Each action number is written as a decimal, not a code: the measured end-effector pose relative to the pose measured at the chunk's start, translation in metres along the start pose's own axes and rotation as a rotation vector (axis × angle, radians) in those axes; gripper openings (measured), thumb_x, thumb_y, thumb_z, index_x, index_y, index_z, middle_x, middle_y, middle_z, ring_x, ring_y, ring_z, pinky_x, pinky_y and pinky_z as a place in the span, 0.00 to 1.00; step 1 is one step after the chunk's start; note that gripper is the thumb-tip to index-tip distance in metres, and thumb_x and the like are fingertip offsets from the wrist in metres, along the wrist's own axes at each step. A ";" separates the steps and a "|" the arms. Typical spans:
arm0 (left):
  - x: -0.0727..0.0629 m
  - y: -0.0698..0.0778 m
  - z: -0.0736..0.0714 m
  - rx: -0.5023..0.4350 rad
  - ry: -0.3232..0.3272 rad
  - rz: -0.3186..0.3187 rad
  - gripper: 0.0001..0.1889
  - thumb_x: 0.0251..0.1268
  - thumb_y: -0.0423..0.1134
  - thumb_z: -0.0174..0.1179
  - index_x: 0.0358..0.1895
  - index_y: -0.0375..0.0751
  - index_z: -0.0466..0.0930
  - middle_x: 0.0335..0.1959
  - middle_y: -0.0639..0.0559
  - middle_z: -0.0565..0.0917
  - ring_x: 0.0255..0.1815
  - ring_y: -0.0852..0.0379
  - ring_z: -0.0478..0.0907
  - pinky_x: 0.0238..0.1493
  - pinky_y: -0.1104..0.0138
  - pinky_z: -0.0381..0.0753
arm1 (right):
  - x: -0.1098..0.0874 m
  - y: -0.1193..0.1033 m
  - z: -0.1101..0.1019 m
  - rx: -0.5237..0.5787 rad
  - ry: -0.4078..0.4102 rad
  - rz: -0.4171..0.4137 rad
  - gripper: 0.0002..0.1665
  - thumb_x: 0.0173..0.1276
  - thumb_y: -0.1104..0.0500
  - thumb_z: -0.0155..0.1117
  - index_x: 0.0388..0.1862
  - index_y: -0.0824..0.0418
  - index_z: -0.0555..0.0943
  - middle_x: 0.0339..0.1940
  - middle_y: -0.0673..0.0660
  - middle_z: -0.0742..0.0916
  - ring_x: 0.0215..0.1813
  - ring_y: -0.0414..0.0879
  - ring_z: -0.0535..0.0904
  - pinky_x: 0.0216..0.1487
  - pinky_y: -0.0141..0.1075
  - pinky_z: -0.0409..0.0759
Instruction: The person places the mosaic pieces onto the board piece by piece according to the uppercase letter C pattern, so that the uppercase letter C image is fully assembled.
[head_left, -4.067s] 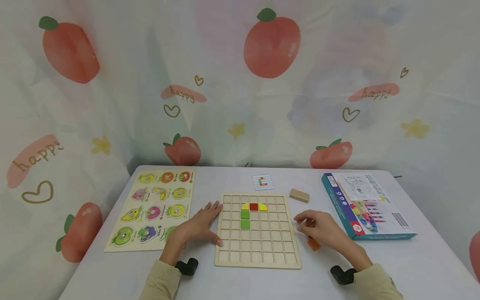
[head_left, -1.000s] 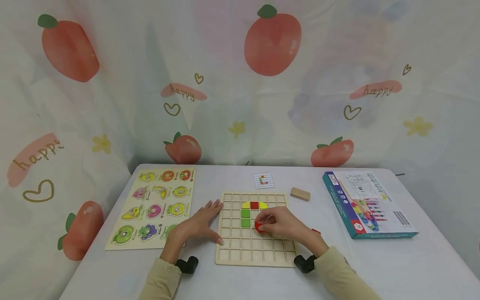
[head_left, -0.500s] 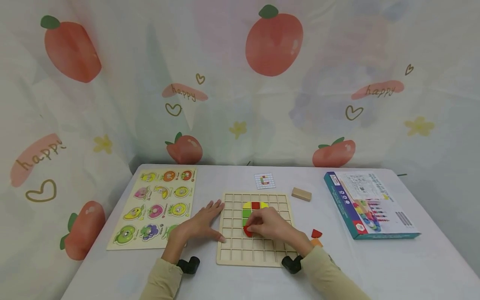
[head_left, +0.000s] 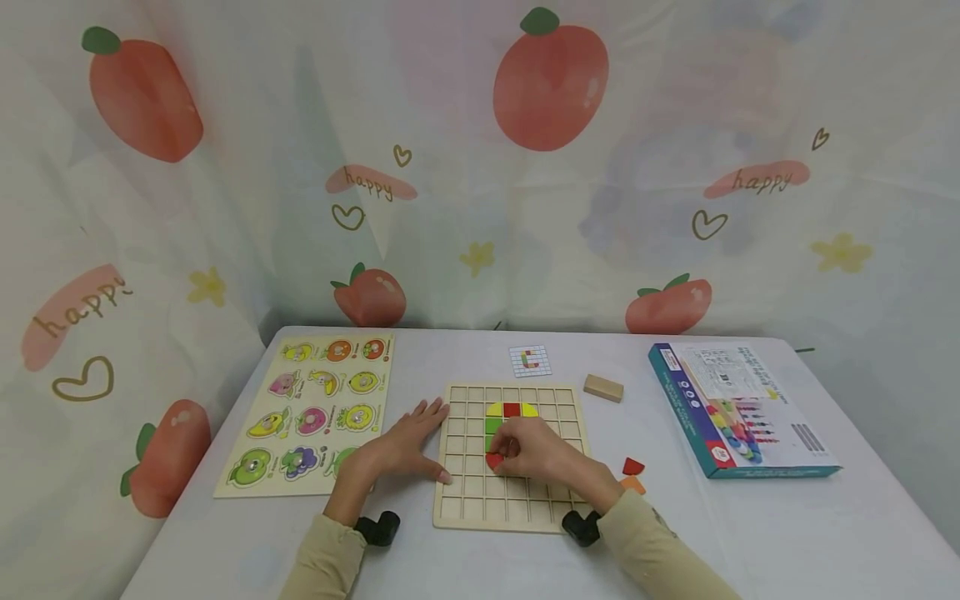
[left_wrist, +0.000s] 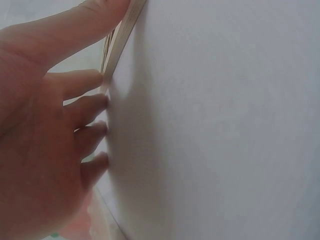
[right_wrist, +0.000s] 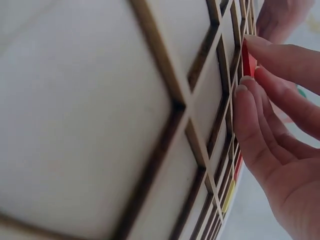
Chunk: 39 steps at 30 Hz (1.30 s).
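My right hand (head_left: 538, 452) pinches a red quarter-circle piece (head_left: 493, 461) at a cell of the wooden grid board (head_left: 468, 508), just below the green square pieces (head_left: 492, 426). In the right wrist view, thumb and fingertips meet around this red piece (right_wrist: 248, 61), low against the grid ridges. Two yellow quarter-circle pieces (head_left: 495, 409) flank a red square piece (head_left: 512, 409) in a row near the board's far side. My left hand (head_left: 397, 448) lies along the board's left edge, fingers spread and straight, its thumb at the edge (left_wrist: 122, 45).
Right of the board lie another red quarter-circle piece (head_left: 633, 466) and an orange piece (head_left: 633, 484), partly behind the sleeve. A pattern card (head_left: 530, 361) and a wooden block (head_left: 603, 388) sit beyond the board. A fruit puzzle board (head_left: 296, 392) stands left, a teal-edged box (head_left: 742, 408) right.
My right hand came from the loose pieces at the right onto the board with the red quarter-circle piece, then moved left to the cell below the green squares. My left hand has stayed put.
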<state>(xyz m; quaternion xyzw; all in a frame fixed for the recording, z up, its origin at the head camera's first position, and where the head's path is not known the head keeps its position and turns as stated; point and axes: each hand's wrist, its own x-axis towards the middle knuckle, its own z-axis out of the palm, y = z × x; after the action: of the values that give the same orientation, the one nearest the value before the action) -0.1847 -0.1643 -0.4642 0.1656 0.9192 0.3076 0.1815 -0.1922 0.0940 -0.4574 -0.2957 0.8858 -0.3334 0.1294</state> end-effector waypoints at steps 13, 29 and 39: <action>0.002 0.000 0.001 0.014 -0.006 0.008 0.57 0.52 0.48 0.80 0.82 0.35 0.54 0.85 0.42 0.51 0.87 0.42 0.41 0.86 0.47 0.43 | -0.002 -0.001 0.001 -0.045 -0.025 -0.014 0.08 0.62 0.65 0.76 0.40 0.62 0.91 0.35 0.50 0.86 0.34 0.39 0.76 0.35 0.28 0.78; -0.001 0.002 0.000 0.009 0.003 0.013 0.56 0.52 0.46 0.80 0.82 0.35 0.54 0.85 0.40 0.52 0.86 0.39 0.41 0.85 0.44 0.43 | -0.003 -0.004 0.001 -0.066 0.008 -0.005 0.06 0.60 0.67 0.78 0.37 0.64 0.90 0.31 0.51 0.89 0.31 0.39 0.77 0.33 0.28 0.78; 0.001 0.001 0.001 0.012 0.001 -0.001 0.57 0.52 0.47 0.80 0.82 0.37 0.54 0.85 0.43 0.51 0.87 0.41 0.40 0.85 0.45 0.42 | -0.002 -0.005 0.003 -0.069 0.005 -0.003 0.06 0.60 0.66 0.78 0.36 0.64 0.90 0.31 0.50 0.88 0.32 0.39 0.77 0.33 0.28 0.78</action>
<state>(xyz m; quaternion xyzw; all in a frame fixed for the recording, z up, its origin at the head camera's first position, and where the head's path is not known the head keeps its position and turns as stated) -0.1847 -0.1628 -0.4647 0.1661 0.9212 0.3022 0.1803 -0.1868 0.0910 -0.4564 -0.3005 0.8966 -0.3037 0.1163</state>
